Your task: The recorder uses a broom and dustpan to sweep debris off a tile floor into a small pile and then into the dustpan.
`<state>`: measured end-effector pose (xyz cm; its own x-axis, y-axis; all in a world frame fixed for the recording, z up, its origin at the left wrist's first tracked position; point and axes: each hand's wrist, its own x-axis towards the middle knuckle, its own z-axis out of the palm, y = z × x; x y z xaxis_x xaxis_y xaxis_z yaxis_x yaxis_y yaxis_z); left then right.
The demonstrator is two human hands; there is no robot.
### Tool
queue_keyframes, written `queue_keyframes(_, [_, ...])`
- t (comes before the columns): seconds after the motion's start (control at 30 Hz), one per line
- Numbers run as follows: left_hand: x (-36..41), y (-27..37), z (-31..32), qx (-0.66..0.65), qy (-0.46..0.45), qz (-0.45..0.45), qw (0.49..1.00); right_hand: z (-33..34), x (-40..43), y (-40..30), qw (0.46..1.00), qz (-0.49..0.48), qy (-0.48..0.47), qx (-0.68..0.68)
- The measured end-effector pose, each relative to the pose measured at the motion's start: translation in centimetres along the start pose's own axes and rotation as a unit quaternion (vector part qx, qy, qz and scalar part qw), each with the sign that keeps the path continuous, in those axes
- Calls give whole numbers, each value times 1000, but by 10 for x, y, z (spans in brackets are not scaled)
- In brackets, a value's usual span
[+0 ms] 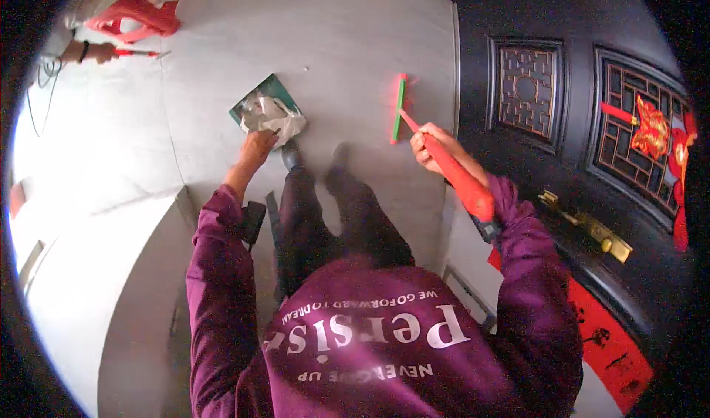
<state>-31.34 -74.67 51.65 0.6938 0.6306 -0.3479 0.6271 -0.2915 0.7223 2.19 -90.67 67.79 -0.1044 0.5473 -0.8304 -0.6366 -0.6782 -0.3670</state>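
Note:
My right hand grips the red handle of a broom. The broom's narrow green and red head is at the floor near the door side. My left hand is closed around the upper end of a dark handle, at the near edge of a green dustpan. Crumpled whitish paper or plastic lies in the pan. Both feet stand behind the pan, close to it. A small pale scrap lies on the grey floor beyond it.
A dark panelled door with brass handle and red hangings stands at the right. At upper left another person's hand holds a red-handled tool beside a red plastic stool. A wall corner juts in at the left.

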Motion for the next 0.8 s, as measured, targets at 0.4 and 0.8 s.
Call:
queue_keyframes(0.4, [8,-24,30,62,-46,-53,996,100,5,-46,977,199,-55,46])
queue_keyframes(0.8, [10,22,2,-18,36,-125,991,113,-62,-53,982,178,-34,48])
